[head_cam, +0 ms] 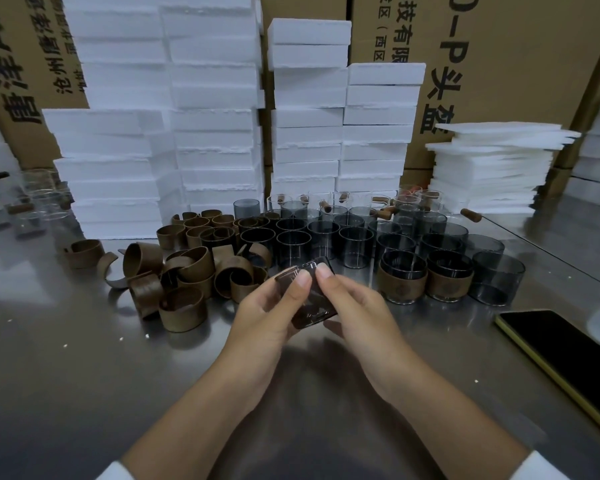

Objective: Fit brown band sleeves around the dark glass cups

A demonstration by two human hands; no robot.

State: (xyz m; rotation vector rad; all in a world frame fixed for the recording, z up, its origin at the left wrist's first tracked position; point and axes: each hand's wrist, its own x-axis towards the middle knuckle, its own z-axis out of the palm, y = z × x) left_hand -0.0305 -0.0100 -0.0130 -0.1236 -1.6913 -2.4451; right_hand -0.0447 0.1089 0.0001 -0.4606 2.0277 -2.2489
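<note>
- Brown cardboard cartons (520, 64) with black print form the back wall.
- Stacks of white foam blocks (160, 116) stand in front of the cartons, on the far edge of the desk.
- Grey metal desk (66, 393), scuffed and flecked with white crumbs, carries everything.
- Lower stack of thin white foam sheets (492, 168) to the right of the blocks.
- Cluster of bare dark smoked glass cups (326, 237), upright and packed rim to rim, mid-desk just beyond the hands.
- Loose pile of brown band sleeves (187, 268), curled, some upright and some on their side, left of the cups and touching the cluster's edge.
- Black phone with a yellow edge (568, 351), flat, near right.
- Two sleeved dark cups (400, 284), side by side at the front right of the cluster, each with a brown band round its lower wall.
- Left hand (271, 317) and right hand (357, 306) meet above the desk centre, both gripping one tilted dark glass cup (312, 299): thumbs on top, fingers curled beneath.
- The held cup looks brownish round its body; blur hides how far a band sits on it.
</note>
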